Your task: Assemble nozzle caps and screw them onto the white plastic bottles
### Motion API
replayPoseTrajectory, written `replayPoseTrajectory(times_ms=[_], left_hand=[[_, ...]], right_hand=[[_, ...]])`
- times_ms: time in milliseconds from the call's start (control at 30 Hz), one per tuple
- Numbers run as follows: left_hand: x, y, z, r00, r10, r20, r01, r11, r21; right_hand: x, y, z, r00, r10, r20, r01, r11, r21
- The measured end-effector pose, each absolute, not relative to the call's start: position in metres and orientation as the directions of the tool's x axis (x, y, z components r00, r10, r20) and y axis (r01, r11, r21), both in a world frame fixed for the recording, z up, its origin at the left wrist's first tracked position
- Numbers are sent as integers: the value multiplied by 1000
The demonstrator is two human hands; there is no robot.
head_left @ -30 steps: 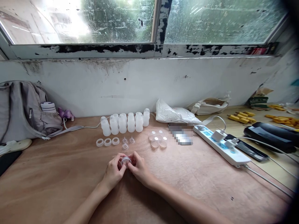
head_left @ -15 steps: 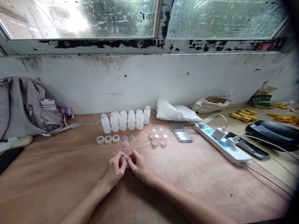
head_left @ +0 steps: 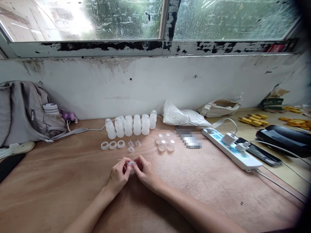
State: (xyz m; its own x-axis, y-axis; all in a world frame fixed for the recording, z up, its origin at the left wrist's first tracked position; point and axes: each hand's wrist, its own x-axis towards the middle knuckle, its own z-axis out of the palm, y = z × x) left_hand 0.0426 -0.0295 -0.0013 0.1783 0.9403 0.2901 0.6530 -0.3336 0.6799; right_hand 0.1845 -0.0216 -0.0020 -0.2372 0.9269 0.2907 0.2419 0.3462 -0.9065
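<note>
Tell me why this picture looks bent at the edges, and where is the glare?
Head view: the wide lens curves the window frame and darkens the right corners; daylight blows out the upper-left pane; a pixelated patch hides something on the table; both hands cast soft shadows toward the camera.

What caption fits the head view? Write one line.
Both hands, left hand and right hand, pinch a small translucent plastic ring above the brown wooden table.

Daylight glares through the window (head_left: 80,19) (upper left); edges curve, right corners dark.
</note>
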Motion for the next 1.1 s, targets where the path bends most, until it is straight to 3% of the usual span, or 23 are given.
replayPoseTrajectory(times_ms=[100,267,633,733,867,1000,1100], left_hand=[[41,-28,-3,124,946,301,642,-307,702],[38,-25,-10,145,935,322,603,-342,721],[46,-26,-3,133,946,297,353,-325,877],[48,-27,-1,111,935,337,362,-354,862],[43,-28,1,108,938,329,388,-345,855],[38,-25,1,62,957,285,365,-287,886],[38,-22,0,37,959,281,318,-277,906]], right_hand=[[185,-22,-3,-280,932,228,98,264,-959],[182,-16,-13,-264,964,42,-180,-7,-984],[192,-4,-5,-373,927,-39,-284,-154,-946],[195,0,1,-366,930,5,-230,-86,-969],[206,15,19,-354,926,133,-10,138,-990],[217,52,59,-159,914,372,227,401,-888],[218,96,95,-57,856,513,426,486,-763]])
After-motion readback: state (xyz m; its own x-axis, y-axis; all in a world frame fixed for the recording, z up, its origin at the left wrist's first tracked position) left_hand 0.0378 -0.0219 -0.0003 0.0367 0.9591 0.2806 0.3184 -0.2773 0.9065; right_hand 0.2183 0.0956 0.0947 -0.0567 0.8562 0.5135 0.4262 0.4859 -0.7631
